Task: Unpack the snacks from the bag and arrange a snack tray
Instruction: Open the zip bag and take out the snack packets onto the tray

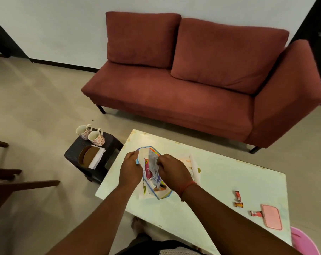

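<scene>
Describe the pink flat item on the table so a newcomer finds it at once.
Start at the white table in front of the red sofa, then go to its near right corner. The pink pouch lies flat there, a rounded rectangle far larger than the small red candy wrappers beside it.

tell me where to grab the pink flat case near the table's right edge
Take the pink flat rectangular case by its two long edges, coming from above. It lies flat on the pale table, so only the thin sides offer fingers a pinch. A small red wrapped candy touches its left edge.
</scene>
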A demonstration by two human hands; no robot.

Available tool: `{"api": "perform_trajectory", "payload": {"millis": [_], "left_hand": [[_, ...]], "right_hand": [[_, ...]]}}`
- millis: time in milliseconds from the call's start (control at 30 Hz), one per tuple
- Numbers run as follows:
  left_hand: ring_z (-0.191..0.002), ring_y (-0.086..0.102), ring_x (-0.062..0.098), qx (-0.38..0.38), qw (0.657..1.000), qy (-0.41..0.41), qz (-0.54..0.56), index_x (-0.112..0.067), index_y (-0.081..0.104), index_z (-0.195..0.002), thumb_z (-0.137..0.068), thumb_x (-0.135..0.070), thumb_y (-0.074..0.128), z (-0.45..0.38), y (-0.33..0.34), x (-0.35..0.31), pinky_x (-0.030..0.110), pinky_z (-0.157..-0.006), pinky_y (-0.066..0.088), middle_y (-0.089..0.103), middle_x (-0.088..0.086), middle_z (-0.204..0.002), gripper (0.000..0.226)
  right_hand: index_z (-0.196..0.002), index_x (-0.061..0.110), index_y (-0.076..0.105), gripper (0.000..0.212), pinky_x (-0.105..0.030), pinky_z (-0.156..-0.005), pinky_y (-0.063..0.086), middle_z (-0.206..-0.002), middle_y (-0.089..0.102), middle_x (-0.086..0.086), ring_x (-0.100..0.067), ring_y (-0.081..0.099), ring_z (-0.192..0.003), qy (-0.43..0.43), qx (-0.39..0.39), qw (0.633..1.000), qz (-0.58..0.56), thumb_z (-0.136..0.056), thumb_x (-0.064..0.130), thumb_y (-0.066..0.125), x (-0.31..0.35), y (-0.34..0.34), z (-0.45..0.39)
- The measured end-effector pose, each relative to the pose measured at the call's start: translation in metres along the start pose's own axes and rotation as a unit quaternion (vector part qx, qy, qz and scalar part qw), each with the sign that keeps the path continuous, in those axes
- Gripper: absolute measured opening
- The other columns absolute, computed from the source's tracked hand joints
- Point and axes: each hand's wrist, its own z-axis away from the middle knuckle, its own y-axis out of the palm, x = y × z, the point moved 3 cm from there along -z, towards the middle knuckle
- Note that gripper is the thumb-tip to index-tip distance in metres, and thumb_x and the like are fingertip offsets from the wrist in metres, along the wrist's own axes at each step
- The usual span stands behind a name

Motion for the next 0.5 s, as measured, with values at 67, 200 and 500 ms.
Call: {"api": "perform_trajectory", "payload": {"millis": [67, 200, 500], "left_hand": [[-0.108, 0.064, 0.025, -0.003, 1.000, -0.029, 0.012, -0.014, 0.055, -0.134, -0.097, -0.018, 0.055, -0.011, -0.006, 0.019, 0.042, -0.087, 0.059, 0.060, 0.008, -0.122, 0.037], [-0.106, 0.063, 0.029, -0.018, 0.998, -0.052, 0.028, -0.012, 0.059, -0.122, -0.096, -0.018, 0.056, -0.036, -0.023, 0.053, 0.048, -0.088, 0.056, 0.063, 0.010, -0.118, 0.026], [-0.105, 0.063, 0.030, 0.026, 0.999, -0.036, -0.015, -0.008, 0.062, -0.117, -0.096, -0.015, 0.057, -0.088, -0.069, 0.112, 0.045, -0.089, 0.056, 0.064, 0.014, -0.117, 0.023]], "right_hand": [[-0.094, 0.016, 0.063, 0.012, -0.031, -0.072, 0.047, -0.094, 0.064, -0.003, -0.019, 0.059, -0.084, 0.002, -0.055, 0.996, -0.077, -0.092, 0.016, 0.051, 0.003, -0.011, -0.004], [-0.085, 0.014, 0.065, 0.013, -0.013, -0.074, 0.043, -0.086, 0.066, 0.003, -0.007, 0.057, -0.080, 0.083, -0.193, 0.953, -0.218, -0.081, 0.006, 0.056, -0.009, -0.017, -0.016], [-0.091, 0.020, 0.063, 0.015, -0.019, -0.070, 0.044, -0.089, 0.067, 0.005, -0.017, 0.062, -0.087, 0.383, -0.205, 0.862, -0.260, -0.089, 0.009, 0.054, -0.058, 0.076, -0.059]]}}
